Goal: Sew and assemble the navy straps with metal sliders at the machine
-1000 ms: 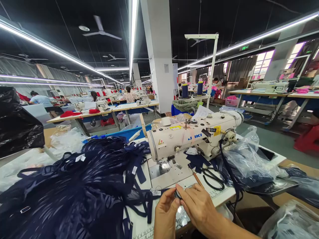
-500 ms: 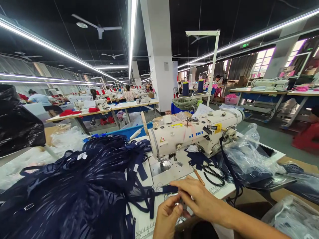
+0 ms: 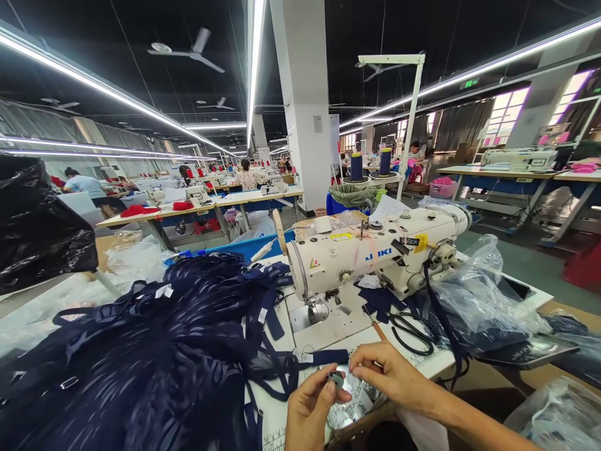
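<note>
My left hand pinches a small round metal bobbin between thumb and fingers at the table's near edge. My right hand is just right of it, fingers curled in a pinch close to the bobbin; what it grips is too small to make out. Under both hands lies a crinkled clear plastic bag. A navy strap runs across the table just beyond my hands. The white Juki sewing machine stands behind them.
A big heap of navy straps and fabric covers the table's left. Black scissors and a wooden-handled tool lie right of the needle plate. Clear plastic bags sit right. Other people work at distant tables.
My hands have drawn apart a little; the left now holds the bobbin up in view and the right has shifted right. The camera view swung slightly.
</note>
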Tool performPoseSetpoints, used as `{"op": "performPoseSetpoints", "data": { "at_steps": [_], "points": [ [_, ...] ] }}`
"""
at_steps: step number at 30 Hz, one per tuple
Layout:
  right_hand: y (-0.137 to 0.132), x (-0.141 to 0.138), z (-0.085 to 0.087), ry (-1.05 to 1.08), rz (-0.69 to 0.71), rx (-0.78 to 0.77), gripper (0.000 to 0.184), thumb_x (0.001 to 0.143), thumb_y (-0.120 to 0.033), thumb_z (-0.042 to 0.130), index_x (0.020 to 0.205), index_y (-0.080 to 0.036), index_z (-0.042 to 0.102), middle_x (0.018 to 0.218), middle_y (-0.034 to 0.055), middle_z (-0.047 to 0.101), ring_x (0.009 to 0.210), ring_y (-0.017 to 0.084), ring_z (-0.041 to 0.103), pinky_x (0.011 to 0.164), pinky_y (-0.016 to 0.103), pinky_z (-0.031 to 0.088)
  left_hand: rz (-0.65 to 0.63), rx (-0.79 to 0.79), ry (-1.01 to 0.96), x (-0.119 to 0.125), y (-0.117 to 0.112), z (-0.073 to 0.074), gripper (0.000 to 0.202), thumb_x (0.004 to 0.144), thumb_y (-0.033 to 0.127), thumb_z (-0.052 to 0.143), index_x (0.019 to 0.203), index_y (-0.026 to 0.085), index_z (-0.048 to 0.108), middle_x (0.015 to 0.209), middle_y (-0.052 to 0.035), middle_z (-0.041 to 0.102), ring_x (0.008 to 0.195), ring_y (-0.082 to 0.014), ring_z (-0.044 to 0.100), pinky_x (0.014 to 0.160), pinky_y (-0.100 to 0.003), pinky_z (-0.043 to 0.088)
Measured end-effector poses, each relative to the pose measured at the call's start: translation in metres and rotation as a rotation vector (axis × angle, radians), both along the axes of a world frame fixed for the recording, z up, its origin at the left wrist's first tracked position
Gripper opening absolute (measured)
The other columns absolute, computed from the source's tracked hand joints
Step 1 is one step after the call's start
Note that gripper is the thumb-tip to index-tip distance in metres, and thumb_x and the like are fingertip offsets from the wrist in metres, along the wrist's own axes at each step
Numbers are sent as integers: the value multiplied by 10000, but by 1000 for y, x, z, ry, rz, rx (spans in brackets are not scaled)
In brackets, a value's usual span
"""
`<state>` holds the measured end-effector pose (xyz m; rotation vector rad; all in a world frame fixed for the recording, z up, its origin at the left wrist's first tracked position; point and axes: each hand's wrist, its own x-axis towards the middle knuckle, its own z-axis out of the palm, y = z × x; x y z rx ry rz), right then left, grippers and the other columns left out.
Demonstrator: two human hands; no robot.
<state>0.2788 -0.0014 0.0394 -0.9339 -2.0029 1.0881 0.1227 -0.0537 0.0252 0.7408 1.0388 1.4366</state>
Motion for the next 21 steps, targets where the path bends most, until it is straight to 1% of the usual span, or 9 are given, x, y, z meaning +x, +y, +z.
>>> {"op": "performPoseSetpoints", "data": {
  "at_steps": [4, 6, 8, 10, 12, 14, 16, 18, 21],
  "points": [
    [5, -4, -8, 33, -90, 4, 267, 810, -341, 457, 659, -148, 563, 484, -67, 264, 468, 79, 263, 451, 221, 197, 51, 30, -9, 3, -1, 1, 310, 497, 379, 764, 738, 189, 719, 641, -50, 686, 525, -116, 583, 605, -199, 464],
    [5, -7, -7, 38, -146, 50, 275, 821, -339, 440, 646, -150, 536, 491, -66, 266, 468, 79, 269, 455, 220, 208, 78, 42, -14, 4, -1, 2, 309, 496, 378, 763, 732, 184, 718, 654, -53, 684, 524, -127, 590, 595, -212, 472],
    [1, -10, -2, 32, -179, 128, 247, 835, -322, 433, 681, -158, 535, 492, -64, 307, 470, 83, 303, 465, 218, 237, 111, 44, -29, 4, 0, 2, 298, 493, 366, 767, 721, 180, 714, 664, -50, 679, 525, -137, 597, 589, -223, 477],
    [-8, -13, 4, 14, -159, 272, 219, 856, -276, 408, 714, -166, 533, 520, -46, 403, 498, 92, 362, 502, 219, 281, 133, 43, -48, 2, 2, 0, 280, 501, 347, 768, 715, 179, 706, 660, -42, 674, 521, -136, 597, 585, -225, 476],
    [-18, -18, 9, -27, -85, 484, 226, 874, -211, 360, 721, -165, 519, 572, -19, 481, 531, 101, 396, 551, 230, 306, 135, 45, -64, -1, 5, -3, 265, 517, 337, 763, 716, 175, 696, 663, -42, 672, 548, -134, 597, 593, -217, 472],
    [-25, -23, 11, -89, -5, 699, 274, 880, -145, 291, 700, -156, 497, 558, -10, 480, 501, 102, 364, 556, 244, 297, 102, 38, -65, -5, 6, -6, 261, 526, 324, 762, 719, 165, 690, 692, -55, 676, 630, -139, 602, 632, -203, 464],
    [-28, -27, 10, -164, 23, 859, 310, 871, -102, 244, 682, -148, 486, 510, -15, 436, 461, 106, 308, 530, 256, 271, 67, 28, -62, -8, 7, -8, 252, 530, 308, 764, 714, 154, 686, 706, -64, 673, 699, -140, 593, 667, -190, 452],
    [-27, -28, 5, -229, 18, 955, 328, 862, -79, 221, 678, -143, 485, 499, -12, 420, 454, 112, 291, 519, 261, 253, 42, 21, -79, -11, 7, -8, 226, 551, 294, 755, 713, 154, 682, 677, -52, 660, 671, -126, 579, 653, -186, 446],
    [-22, -24, -5, -291, 3, 989, 327, 863, -75, 213, 682, -144, 477, 528, -1, 438, 480, 118, 320, 541, 262, 253, -58, -5, -166, -16, 7, -5, 204, 585, 290, 735, 733, 160, 679, 623, -26, 626, 542, -95, 542, 577, -194, 433]
  ]
}}
